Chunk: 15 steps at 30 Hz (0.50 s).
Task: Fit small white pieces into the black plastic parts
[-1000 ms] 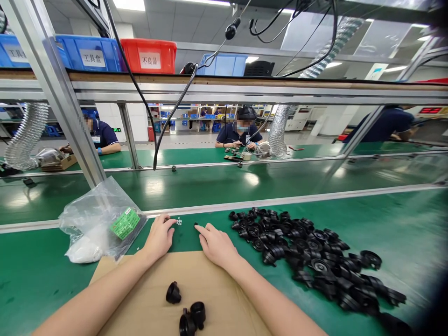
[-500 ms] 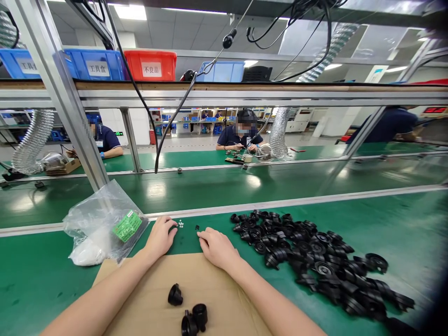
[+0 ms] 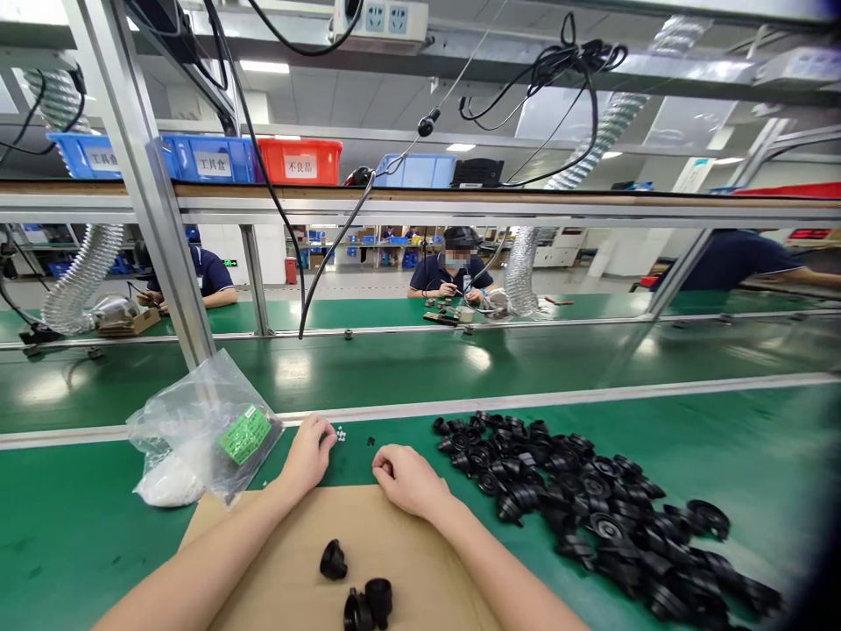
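My left hand [image 3: 311, 456] is beside a small cluster of white pieces [image 3: 341, 435], its thumb and fingers drawn together in a pinch. Whatever lies between those fingertips is too small to make out. My right hand [image 3: 408, 478] is closed too, thumb against the curled forefinger, just below a tiny black piece [image 3: 371, 441] on the green mat. Its fingertips hide anything they hold. Between my forearms, three black plastic housings [image 3: 334, 561] rest on a sheet of brown cardboard [image 3: 289, 570].
A large pile of black plastic parts [image 3: 558, 482] spreads over the green bench at the right. At the left lies a clear plastic bag [image 3: 190, 421] with a green label. A metal post [image 3: 158, 219] rises behind it. Cables [image 3: 342, 237] hang ahead; co-workers sit across.
The view has tilted up slightly. My left fingers have drawn closer together by the white pieces. My right hand has pulled back a little from the tiny black piece, its forefinger curling in.
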{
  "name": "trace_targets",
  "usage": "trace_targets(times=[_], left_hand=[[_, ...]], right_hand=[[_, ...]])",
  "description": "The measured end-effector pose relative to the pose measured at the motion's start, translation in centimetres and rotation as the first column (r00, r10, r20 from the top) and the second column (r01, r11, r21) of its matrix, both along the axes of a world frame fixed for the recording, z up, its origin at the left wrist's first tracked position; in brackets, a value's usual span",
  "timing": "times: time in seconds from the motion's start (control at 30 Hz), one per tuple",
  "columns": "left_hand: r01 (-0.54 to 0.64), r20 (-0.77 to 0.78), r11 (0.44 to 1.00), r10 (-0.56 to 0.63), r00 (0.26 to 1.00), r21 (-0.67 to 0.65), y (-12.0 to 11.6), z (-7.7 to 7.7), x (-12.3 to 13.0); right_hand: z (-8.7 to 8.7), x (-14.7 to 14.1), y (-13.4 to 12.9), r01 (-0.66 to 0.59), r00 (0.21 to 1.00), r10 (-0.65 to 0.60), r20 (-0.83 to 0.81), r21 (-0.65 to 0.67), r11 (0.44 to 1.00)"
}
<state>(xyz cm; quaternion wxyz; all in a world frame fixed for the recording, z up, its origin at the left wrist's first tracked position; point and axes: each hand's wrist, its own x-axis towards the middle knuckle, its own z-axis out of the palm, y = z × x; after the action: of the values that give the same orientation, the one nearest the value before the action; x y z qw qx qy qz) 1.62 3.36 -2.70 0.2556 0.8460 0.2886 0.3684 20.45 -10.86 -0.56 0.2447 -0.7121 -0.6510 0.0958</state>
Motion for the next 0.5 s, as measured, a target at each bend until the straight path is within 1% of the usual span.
trace_targets(times=[0.03, 0.07, 0.1, 0.13, 0.2, 0.23, 0.27, 0.3, 0.33, 0.4, 0.5], left_hand=[[0.026, 0.059, 0.998, -0.023, 0.998, -0.049, -0.9, 0.1, 0.0], [0.063, 0.129, 0.99, -0.046, 0.991, -0.128, -1.8, 0.1, 0.1], [0.115, 0.199, 0.965, -0.068, 0.978, -0.234, -2.7, 0.0, 0.3], [0.178, 0.261, 0.919, -0.086, 0.961, -0.352, -3.6, -0.1, 0.5], [0.297, 0.344, 0.781, -0.113, 0.932, -0.549, -5.0, -0.5, 1.1], [0.344, 0.37, 0.712, -0.127, 0.92, -0.612, -5.4, -0.6, 1.4], [0.381, 0.391, 0.657, -0.139, 0.91, -0.651, -5.7, -0.7, 1.6], [0.409, 0.41, 0.618, -0.15, 0.9, -0.671, -5.8, -0.7, 1.7], [0.431, 0.426, 0.592, -0.159, 0.891, -0.681, -5.8, -0.7, 1.8], [0.465, 0.446, 0.555, -0.181, 0.877, -0.69, -5.6, -0.5, 1.9], [0.494, 0.458, 0.527, -0.209, 0.864, -0.691, -5.4, -0.4, 1.7]], right_hand=[[-0.3, 0.0, -0.1, -0.022, 1.0, 0.022, 0.001, 0.062, 0.998], [-0.5, -0.1, -0.2, -0.054, 0.998, 0.055, -0.012, 0.127, 0.99], [-0.6, -0.2, -0.3, -0.09, 0.994, 0.1, -0.04, 0.191, 0.977], [-0.7, -0.4, -0.4, -0.123, 0.985, 0.148, -0.083, 0.25, 0.96], [-0.5, -0.8, -0.4, -0.159, 0.954, 0.234, -0.185, 0.351, 0.923], [-0.4, -1.0, -0.4, -0.162, 0.937, 0.265, -0.227, 0.39, 0.906], [-0.2, -1.1, -0.4, -0.162, 0.923, 0.288, -0.257, 0.419, 0.894], [0.0, -1.3, -0.5, -0.164, 0.911, 0.305, -0.276, 0.435, 0.885], [0.1, -1.4, -0.5, -0.173, 0.903, 0.32, -0.286, 0.441, 0.881], [0.1, -1.5, -0.6, -0.201, 0.893, 0.344, -0.291, 0.426, 0.882], [-0.3, -1.6, -0.8, -0.205, 0.898, 0.334, -0.285, 0.401, 0.893]])
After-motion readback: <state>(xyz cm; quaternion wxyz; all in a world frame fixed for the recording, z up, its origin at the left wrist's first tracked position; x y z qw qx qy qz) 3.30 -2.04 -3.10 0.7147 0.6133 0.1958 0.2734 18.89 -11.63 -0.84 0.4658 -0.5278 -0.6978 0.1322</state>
